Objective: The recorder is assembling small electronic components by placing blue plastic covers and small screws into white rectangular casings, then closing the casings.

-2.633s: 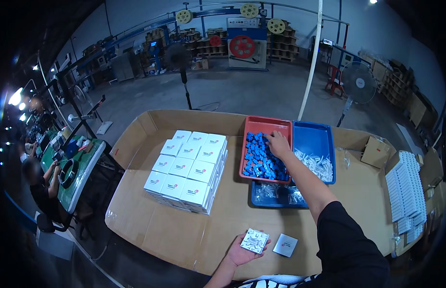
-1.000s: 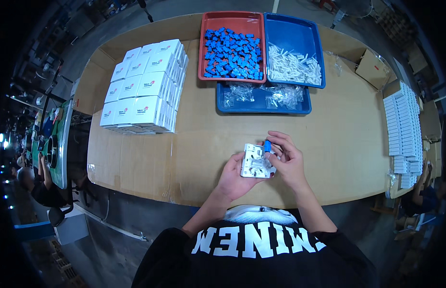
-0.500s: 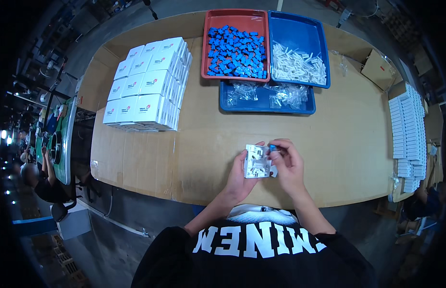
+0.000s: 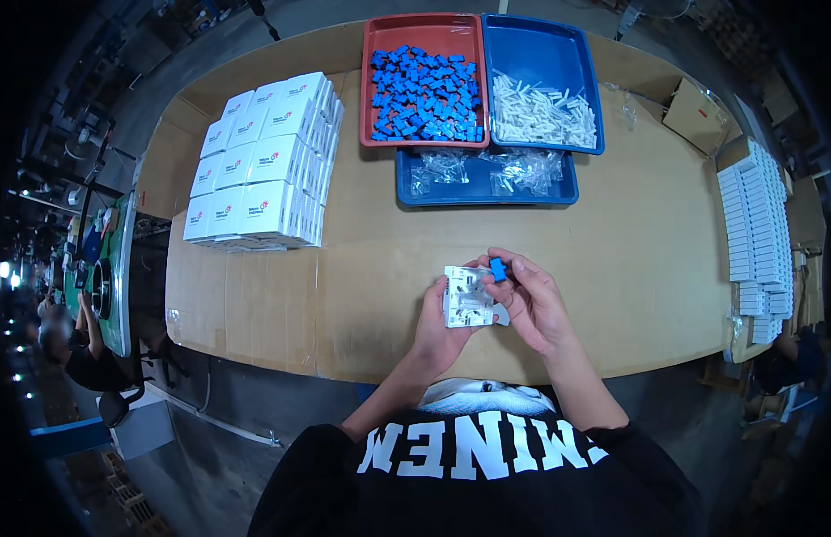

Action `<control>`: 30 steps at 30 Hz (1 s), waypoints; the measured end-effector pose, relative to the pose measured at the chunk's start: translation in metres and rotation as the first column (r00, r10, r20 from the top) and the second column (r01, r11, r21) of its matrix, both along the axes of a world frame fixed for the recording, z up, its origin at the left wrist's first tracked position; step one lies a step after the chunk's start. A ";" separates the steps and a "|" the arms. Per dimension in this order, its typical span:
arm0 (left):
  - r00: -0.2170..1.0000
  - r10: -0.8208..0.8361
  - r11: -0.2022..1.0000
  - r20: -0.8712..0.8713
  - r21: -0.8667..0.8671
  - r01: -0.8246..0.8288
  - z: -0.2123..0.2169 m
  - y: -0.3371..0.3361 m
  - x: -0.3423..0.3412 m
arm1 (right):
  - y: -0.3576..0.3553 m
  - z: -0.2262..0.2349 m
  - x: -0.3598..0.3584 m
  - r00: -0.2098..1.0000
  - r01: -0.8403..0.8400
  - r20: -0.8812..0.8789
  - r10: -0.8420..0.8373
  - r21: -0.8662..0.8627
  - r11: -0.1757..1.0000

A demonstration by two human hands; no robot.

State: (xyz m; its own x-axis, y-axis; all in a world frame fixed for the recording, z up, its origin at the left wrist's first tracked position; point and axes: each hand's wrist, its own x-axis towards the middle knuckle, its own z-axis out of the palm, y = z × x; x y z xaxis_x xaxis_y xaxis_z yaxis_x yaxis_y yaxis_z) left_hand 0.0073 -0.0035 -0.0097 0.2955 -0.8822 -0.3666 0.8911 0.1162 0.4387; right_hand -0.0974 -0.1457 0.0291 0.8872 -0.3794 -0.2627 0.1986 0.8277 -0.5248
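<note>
Blue plastic forms the small block (image 4: pixel 498 269) pinched between the right hand's (image 4: pixel 536 313) fingertips, at the upper right corner of the open white case (image 4: pixel 464 304). Gripping that case from its left side, the left hand (image 4: pixel 436 336) holds it above the cardboard surface (image 4: pixel 380 295). Moments ago the right hand was in the red tray (image 4: pixel 424 31); now it is beside the case, so fetching looks finished. Whether block and case touch, I cannot tell.

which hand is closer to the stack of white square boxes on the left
Left. The left hand, holding a white square case, is to the right of the stack and closer to the person's body; the right hand, pinching a small blue block, is farther right.
</note>
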 end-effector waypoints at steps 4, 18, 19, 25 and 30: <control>0.996 0.006 1.000 -0.093 -0.025 -0.009 0.004 0.002 0.002 | 0.001 0.012 -0.001 1.000 -0.014 -0.001 0.014 -0.067 0.998; 0.982 -0.036 0.991 -0.183 -0.134 0.011 0.004 0.003 0.004 | -0.002 0.004 -0.002 0.993 -0.058 0.109 0.054 0.029 0.998; 0.980 -0.043 0.994 -0.192 -0.111 0.022 0.003 0.003 0.004 | 0.000 0.003 -0.001 0.996 -0.002 -0.084 -0.026 -0.316 0.949; 0.977 -0.058 0.995 -0.205 -0.087 0.041 -0.003 0.005 0.003 | 0.006 -0.001 0.006 0.913 -0.025 -0.093 -0.398 -0.985 0.172; 0.981 -0.047 0.998 -0.189 -0.038 0.040 -0.006 0.005 0.000 | 0.018 0.006 0.007 0.941 -0.090 -0.131 -0.313 -0.986 0.143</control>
State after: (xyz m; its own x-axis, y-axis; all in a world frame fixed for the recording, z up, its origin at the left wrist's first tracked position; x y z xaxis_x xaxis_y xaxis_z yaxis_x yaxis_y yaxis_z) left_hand 0.0078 0.0018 -0.0162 0.1844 -0.9057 -0.3817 0.9623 0.0873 0.2576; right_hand -0.0900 -0.1282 0.0352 0.7828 -0.5783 0.2297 -0.0588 -0.4363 -0.8979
